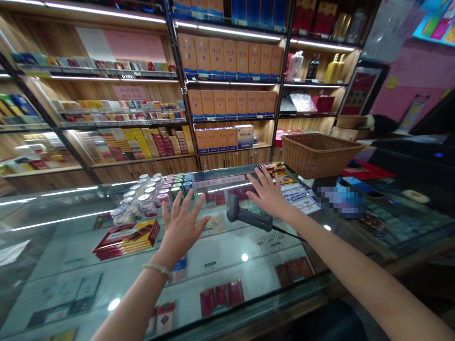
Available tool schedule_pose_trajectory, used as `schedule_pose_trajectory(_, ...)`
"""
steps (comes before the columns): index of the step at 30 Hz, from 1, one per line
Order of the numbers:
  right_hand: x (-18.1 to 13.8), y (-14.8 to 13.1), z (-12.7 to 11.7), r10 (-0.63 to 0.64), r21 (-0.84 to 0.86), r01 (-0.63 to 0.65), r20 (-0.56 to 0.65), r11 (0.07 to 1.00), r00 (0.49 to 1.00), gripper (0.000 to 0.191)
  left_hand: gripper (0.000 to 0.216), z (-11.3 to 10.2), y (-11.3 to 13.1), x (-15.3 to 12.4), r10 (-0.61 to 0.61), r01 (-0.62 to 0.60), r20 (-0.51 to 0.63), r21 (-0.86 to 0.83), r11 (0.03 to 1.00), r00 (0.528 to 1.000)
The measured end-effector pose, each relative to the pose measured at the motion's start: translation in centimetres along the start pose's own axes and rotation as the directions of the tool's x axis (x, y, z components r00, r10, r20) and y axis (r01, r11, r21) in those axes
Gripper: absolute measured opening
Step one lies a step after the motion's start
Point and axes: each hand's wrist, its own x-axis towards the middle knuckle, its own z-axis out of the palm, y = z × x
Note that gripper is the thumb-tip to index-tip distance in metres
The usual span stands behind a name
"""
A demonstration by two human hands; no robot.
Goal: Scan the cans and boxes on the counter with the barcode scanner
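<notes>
Both hands hover, empty, over the glass surface (220, 255) of a shop display case. Left hand (182, 227): fingers spread apart, palm down, nearest the barcode scanner (247, 215). Right hand (268, 193): fingers likewise splayed, just past the scanner's head, reaching toward the stacked cartons (275, 169). The scanner lies on its side between the hands, cable trailing right (probably parked within reach of the till). Wicker basket (318, 154) stands beyond. Labels too blurred to read.

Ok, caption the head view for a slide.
Both open hands, left and right, hover over a barcode scanner on a glass counter.
</notes>
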Motion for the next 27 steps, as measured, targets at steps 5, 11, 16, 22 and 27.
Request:
schedule_pose_trajectory(5, 0.0, 3.8, -0.6, 0.019, -0.07, -0.019, 0.007, 0.997, 1.0, 0.06, 0.056, 0.3, 0.3, 0.8, -0.009, 0.009, 0.016, -0.034, 0.999, 1.0)
schedule_pose_trajectory(11, -0.3, 9.8, -1.6, 0.04, -0.126, -0.044, -0.033, 0.991, 0.999, 0.063, 0.057, 0.2, 2.7, 4.0, 0.012, -0.01, 0.032, -0.086, 0.996, 0.999)
schedule_pose_trajectory(16, -0.5, 13.9, -1.4, 0.078, -0.148, -0.089, -0.073, 0.985, 0.994, 0.062, 0.058, -0.2, 7.1, 7.7, 0.061, -0.056, 0.054, -0.095, 0.994, 0.997)
schedule_pose_trajectory(22, -0.8, 17.0, -0.4, 0.067, -0.188, -0.088, -0.117, 0.978, 0.991, 0.06, 0.057, 0.3, 12.8, 11.4, 0.086, -0.08, 0.136, -0.05, 0.996, 0.987)
schedule_pose_trajectory(27, 0.2, 19.1, 0.2, 0.022, -0.203, -0.051, -0.142, 0.978, 0.99, 0.053, 0.062, 2.2, 16.1, 14.0, 0.087, -0.077, 0.158, -0.065, 0.995, 0.984)
